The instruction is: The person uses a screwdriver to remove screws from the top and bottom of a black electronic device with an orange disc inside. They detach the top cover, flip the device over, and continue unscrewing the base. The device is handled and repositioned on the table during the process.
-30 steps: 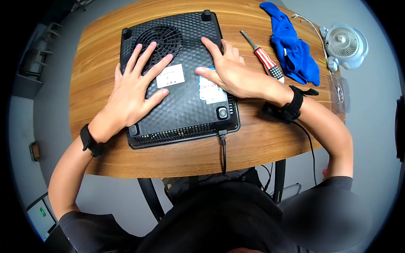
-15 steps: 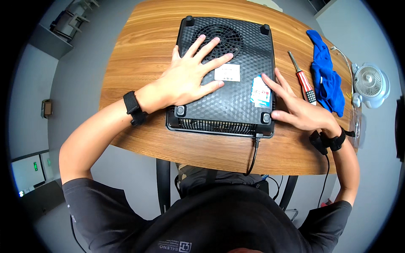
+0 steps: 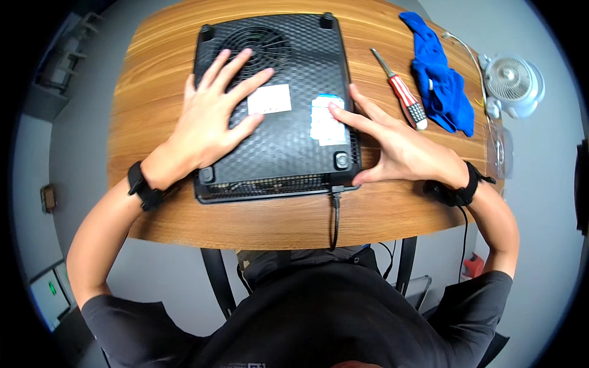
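Note:
A black induction cooker (image 3: 288, 144) lies bottom up on the wooden table, its round fan grille at the far left and its small feet facing upward. My left hand (image 3: 208, 119) is spread over its left side, fingertips reaching the grille's near edge. At the right edge, my right hand (image 3: 399, 144) has its fingers apart. Its index fingertip touches a blue and white sticker (image 3: 328, 126), while the thumb is by the near right corner. A white label (image 3: 270, 99) sits between the hands. From the near side comes a black power cord (image 3: 336, 214).
A red and white screwdriver (image 3: 402, 95) lies right of the cooker, beside a crumpled blue cloth (image 3: 438, 83). Farther right are a white fan (image 3: 512, 83) and a clear plastic piece (image 3: 500, 150). The table's near edge (image 3: 276, 242) is close to my body.
The whole view has shifted and turned slightly, so the table and the things on it appear farther left. Both hands keep about the same places on the cooker.

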A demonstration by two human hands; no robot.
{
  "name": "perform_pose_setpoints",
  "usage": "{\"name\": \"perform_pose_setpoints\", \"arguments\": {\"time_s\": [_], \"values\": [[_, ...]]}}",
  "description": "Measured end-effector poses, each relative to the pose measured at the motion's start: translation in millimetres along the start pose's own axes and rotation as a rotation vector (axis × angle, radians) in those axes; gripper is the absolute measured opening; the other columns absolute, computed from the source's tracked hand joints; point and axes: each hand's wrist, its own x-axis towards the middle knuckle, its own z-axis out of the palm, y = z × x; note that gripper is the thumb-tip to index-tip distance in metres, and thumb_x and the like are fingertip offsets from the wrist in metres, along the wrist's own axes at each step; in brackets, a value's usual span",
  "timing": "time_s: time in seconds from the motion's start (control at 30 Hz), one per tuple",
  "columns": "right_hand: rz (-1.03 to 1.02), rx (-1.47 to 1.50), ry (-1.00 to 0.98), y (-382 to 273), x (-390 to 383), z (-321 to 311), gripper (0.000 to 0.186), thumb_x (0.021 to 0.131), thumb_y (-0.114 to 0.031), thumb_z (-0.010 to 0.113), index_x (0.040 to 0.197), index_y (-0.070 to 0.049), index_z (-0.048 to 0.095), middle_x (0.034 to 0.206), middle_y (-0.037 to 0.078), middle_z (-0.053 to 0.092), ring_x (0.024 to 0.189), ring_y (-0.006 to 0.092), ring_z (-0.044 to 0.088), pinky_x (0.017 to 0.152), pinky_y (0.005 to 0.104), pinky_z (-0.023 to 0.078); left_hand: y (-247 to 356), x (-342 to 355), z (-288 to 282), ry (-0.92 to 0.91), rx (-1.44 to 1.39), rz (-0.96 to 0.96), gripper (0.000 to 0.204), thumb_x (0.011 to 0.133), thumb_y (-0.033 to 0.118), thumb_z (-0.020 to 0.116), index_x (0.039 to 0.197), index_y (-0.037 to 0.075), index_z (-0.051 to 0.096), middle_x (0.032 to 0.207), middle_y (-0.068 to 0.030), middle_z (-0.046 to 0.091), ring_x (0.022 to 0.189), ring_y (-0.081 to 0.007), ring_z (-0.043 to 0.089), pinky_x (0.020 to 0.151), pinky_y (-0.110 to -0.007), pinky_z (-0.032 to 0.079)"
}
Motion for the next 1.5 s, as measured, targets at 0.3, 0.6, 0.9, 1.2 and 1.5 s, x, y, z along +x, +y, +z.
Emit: {"name": "perform_pose_setpoints", "arguments": {"time_s": [0.3, 0.6, 0.9, 1.2, 1.5], "values": [[-0.023, -0.009, 0.087, 8, -7, 11, 0.111, 0.073, -0.031, 0.094, 0.163, -0.039, 0.03, 0.165, 0.037, 0.017, 0.144, 0.0515, 0.041, 0.115, 0.0461, 0.045, 6, 5, -3, -0.022, -0.043, -0.023, 0.062, 0.095, 0.04, 0.061, 0.155, 0.033, 0.049, 0.171, -0.0069, 0.027, 0.159, -0.0366, 0.017, 0.121, -0.073, 0.016], [0.001, -0.046, -0.007, 2, -7, 7, 0.12, 0.072, -0.024, 0.093, 0.165, -0.035, 0.019, 0.163, 0.041, 0.015, 0.132, 0.0529, 0.053, 0.107, 0.0493, 0.052, 7, 5, -7, -0.055, 0.009, -0.027, 0.065, 0.095, 0.038, 0.059, 0.158, 0.028, 0.047, 0.171, -0.0097, 0.027, 0.159, -0.0367, 0.018, 0.126, -0.062, 0.016], [-0.013, -0.043, -0.01, -3, -12, 11, 0.119, 0.073, -0.017, 0.09, 0.166, -0.03, 0.017, 0.162, 0.043, 0.011, 0.135, 0.0558, 0.048, 0.112, 0.0509, 0.048, 9, 5, -4, -0.015, -0.021, -0.014, 0.062, 0.095, 0.038, 0.062, 0.156, 0.03, 0.049, 0.17, -0.0094, 0.028, 0.158, -0.0378, 0.02, 0.123, -0.067, 0.017], [-0.008, -0.036, -0.041, -8, -12, 7, 0.123, 0.073, -0.023, 0.094, 0.167, -0.022, 0.016, 0.168, 0.034, 0.001, 0.148, 0.0543, 0.03, 0.118, 0.0492, 0.041, 2, 3, -1, -0.002, -0.016, -0.013, 0.061, 0.098, 0.051, 0.057, 0.155, 0.033, 0.048, 0.17, -0.0096, 0.028, 0.158, -0.0395, 0.019, 0.116, -0.079, 0.019], [0.025, 0.012, -0.028, -15, -12, 8, 0.121, 0.071, -0.02, 0.094, 0.166, -0.026, 0.019, 0.168, 0.033, 0.0, 0.145, 0.0558, 0.034, 0.115, 0.0519, 0.045, 4, 1, -1, 0.006, -0.055, 0.007, 0.06, 0.098, 0.042, 0.06, 0.156, 0.028, 0.047, 0.17, -0.0108, 0.027, 0.158, -0.0394, 0.018, 0.12, -0.07, 0.018]]}}
